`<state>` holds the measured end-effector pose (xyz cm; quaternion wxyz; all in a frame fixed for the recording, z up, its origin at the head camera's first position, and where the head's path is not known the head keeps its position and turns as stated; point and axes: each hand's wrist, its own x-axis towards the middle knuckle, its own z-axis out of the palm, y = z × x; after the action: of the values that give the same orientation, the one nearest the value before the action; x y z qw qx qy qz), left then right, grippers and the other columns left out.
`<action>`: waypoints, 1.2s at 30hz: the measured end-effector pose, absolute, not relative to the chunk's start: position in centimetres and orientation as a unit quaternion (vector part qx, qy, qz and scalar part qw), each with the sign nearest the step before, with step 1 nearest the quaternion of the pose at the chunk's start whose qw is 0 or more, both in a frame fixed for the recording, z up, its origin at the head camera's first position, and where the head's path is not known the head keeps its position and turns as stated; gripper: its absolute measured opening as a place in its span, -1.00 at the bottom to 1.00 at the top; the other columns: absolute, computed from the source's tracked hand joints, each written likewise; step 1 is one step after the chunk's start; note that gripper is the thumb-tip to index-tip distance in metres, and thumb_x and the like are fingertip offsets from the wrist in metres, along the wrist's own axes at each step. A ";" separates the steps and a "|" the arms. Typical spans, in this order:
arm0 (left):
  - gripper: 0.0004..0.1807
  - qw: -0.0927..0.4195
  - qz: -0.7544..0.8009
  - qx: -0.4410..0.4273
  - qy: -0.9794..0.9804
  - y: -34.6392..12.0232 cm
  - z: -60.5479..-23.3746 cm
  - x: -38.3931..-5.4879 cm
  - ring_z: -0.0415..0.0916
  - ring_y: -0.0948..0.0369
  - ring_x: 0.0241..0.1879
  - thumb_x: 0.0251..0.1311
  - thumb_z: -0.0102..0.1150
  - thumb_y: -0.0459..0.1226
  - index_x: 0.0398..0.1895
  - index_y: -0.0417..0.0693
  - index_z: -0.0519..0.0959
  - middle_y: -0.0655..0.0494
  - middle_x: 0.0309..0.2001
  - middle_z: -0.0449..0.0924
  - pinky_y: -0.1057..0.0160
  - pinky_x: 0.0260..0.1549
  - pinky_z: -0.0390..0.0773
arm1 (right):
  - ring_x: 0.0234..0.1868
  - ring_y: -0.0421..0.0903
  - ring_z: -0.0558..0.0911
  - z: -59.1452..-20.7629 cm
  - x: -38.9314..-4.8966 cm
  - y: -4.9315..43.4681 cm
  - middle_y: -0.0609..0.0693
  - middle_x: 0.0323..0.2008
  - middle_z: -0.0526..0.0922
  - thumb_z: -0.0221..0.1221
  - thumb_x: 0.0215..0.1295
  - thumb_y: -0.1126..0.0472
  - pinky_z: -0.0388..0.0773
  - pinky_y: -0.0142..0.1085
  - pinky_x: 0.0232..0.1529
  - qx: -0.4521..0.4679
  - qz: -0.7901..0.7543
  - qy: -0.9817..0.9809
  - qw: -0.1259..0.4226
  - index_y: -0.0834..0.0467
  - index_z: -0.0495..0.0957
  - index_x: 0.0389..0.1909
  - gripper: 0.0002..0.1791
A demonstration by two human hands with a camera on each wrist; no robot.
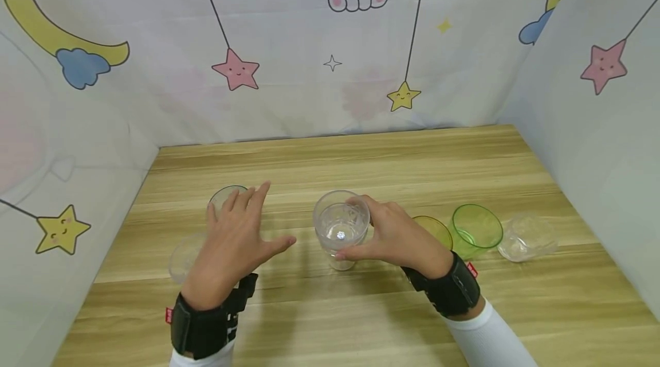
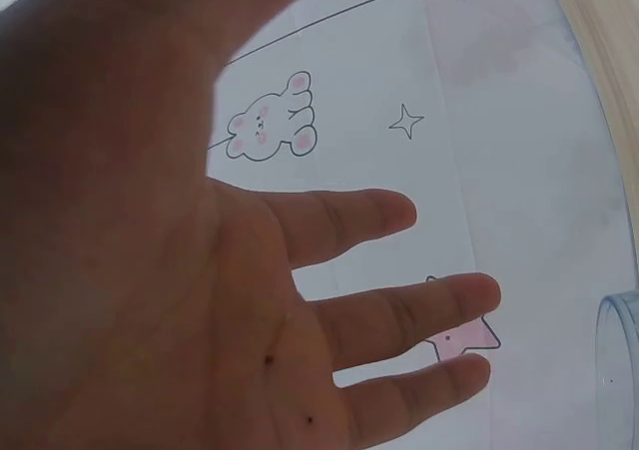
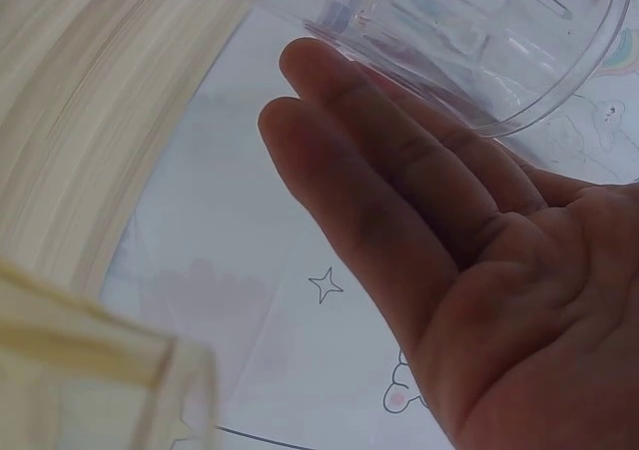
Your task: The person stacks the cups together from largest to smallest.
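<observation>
In the head view, my right hand (image 1: 394,235) holds a clear footed glass (image 1: 337,227) near the middle of the table, thumb on the near side and fingers round the far side. The right wrist view has the same clear glass (image 3: 479,31) against the fingers. My left hand (image 1: 232,241) is spread wide and holds nothing, its palm and straight fingers plain in the left wrist view. Partly hidden behind it are a dark-rimmed clear glass (image 1: 223,196) and another clear glass (image 1: 180,258).
Right of my right hand are a yellow glass (image 1: 435,228), partly covered, a green glass (image 1: 476,229) and a clear glass (image 1: 526,238) that seems to lie on its side. Printed cloth walls (image 1: 289,109) border the wooden table (image 1: 361,321) at the back and both sides.
</observation>
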<state>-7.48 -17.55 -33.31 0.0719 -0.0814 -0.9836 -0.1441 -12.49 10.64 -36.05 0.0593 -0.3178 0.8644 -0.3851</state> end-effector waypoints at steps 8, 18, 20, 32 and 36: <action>0.15 0.059 -0.142 -0.051 -0.987 -18.2 -33.2 -7.2 0.15 -0.34 0.34 -0.06 0.49 0.19 0.52 -0.17 0.20 -0.34 0.30 0.36 -0.56 0.14 -0.03 | -0.14 -0.17 0.66 -36.0 -12.4 10.6 -0.02 -0.11 0.70 0.51 -0.11 -0.34 0.61 -0.19 -0.14 -0.310 -0.385 0.867 0.063 0.18 0.40 0.34 0.06; 0.19 0.026 -0.129 -0.009 -0.991 -19.6 -33.3 -7.3 0.10 -0.38 0.37 -0.08 0.46 0.27 0.53 -0.15 0.18 -0.39 0.36 0.26 -0.68 0.05 -0.03 | -0.15 -0.15 0.66 -36.0 -12.4 10.6 -0.01 -0.13 0.70 0.50 -0.11 -0.35 0.60 -0.19 -0.14 -0.310 -0.373 0.873 0.058 0.16 0.41 0.31 0.03; 0.20 0.026 -0.123 -0.004 -0.992 -20.1 -33.3 -7.2 0.14 -0.38 0.35 -0.08 0.45 0.28 0.51 -0.18 0.18 -0.40 0.36 0.25 -0.65 0.02 0.11 | -0.14 -0.15 0.66 -36.0 -12.4 10.6 0.00 -0.12 0.70 0.50 -0.10 -0.35 0.60 -0.19 -0.14 -0.310 -0.372 0.873 0.059 0.17 0.41 0.32 0.04; 0.29 -0.025 -0.134 0.052 -0.989 -22.6 -33.1 -6.9 0.13 -0.42 0.31 -0.12 0.35 0.42 0.48 -0.31 0.18 -0.48 0.33 0.23 -0.72 -0.12 0.07 | -0.16 -0.18 0.66 -36.0 -12.3 10.5 -0.03 -0.14 0.70 0.49 -0.13 -0.39 0.61 -0.20 -0.16 -0.303 -0.365 0.878 0.059 0.15 0.40 0.34 0.08; 0.34 -0.051 -0.142 0.077 -0.985 -23.0 -32.9 -6.9 0.13 -0.42 0.33 -0.16 0.27 0.51 0.48 -0.29 0.20 -0.44 0.37 0.22 -0.80 -0.19 -0.10 | -0.18 -0.19 0.65 -35.9 -12.4 10.6 -0.05 -0.15 0.70 0.48 -0.14 -0.40 0.61 -0.22 -0.18 -0.301 -0.360 0.881 0.057 0.15 0.40 0.35 0.10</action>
<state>-6.86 -22.96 -32.90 -0.0512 0.0768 -0.9855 -0.1424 -12.38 10.57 -35.92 0.0568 -0.3011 0.8811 -0.3603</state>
